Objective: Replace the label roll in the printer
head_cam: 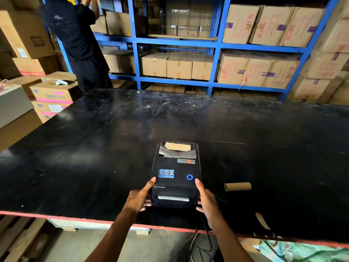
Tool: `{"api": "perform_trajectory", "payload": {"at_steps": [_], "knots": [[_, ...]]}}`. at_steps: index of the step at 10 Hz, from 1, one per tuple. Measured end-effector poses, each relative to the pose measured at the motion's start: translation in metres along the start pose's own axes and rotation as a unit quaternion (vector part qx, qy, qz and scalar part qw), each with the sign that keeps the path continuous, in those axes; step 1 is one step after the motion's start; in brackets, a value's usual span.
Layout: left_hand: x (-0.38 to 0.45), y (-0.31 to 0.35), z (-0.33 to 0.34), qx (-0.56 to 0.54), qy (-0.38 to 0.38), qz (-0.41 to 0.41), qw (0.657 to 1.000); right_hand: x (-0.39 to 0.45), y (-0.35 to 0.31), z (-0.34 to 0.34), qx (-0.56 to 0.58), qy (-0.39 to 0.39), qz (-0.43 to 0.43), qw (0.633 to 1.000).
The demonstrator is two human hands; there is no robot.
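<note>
A black label printer point(175, 173) stands near the front edge of the black table point(94, 148), its lid closed and a blue ring light on. Through the lid's window a brown roll shows inside. A strip of white label paper sits in the front slot. My left hand point(140, 197) grips the printer's front left corner, thumb on top. My right hand point(206, 200) grips the front right corner the same way. An empty brown cardboard core point(237, 186) lies on its side on the table, to the right of the printer.
A person in dark clothes point(77, 38) stands at the far left by blue shelving point(175, 42) stacked with cardboard boxes. More boxes point(52, 93) are piled left of the table. Cables point(200, 235) hang from the printer over the front edge. A brown paper strip point(262, 221) lies front right.
</note>
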State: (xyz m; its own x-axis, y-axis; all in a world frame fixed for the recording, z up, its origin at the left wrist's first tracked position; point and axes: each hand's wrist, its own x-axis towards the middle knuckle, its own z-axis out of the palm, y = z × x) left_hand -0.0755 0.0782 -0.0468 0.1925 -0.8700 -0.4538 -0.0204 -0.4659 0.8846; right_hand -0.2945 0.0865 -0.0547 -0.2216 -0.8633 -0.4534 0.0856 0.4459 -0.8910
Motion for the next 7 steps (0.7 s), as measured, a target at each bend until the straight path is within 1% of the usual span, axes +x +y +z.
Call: {"api": "perform_trajectory", "payload": {"at_steps": [1, 3, 5, 6, 7], "knots": [[-0.001, 0.001, 0.001, -0.013, -0.006, 0.008, 1.000, -0.001, 0.001, 0.001, -0.004, 0.003, -0.011, 1.000], [-0.004, 0.003, 0.000, -0.012, -0.019, -0.004, 1.000, -0.005, 0.000, 0.001, -0.010, 0.009, -0.018, 1.000], [-0.008, 0.007, -0.001, -0.013, -0.046, -0.008, 0.999, -0.010, -0.002, 0.001, -0.026, 0.013, -0.065, 0.997], [-0.008, 0.010, 0.002, -0.011, -0.041, -0.002, 0.999, -0.005, -0.006, 0.000, -0.053, 0.014, -0.084, 0.995], [-0.013, -0.003, -0.003, 0.004, -0.012, 0.001, 1.000, -0.007, 0.006, -0.005, -0.056, 0.054, -0.122, 0.989]]}}
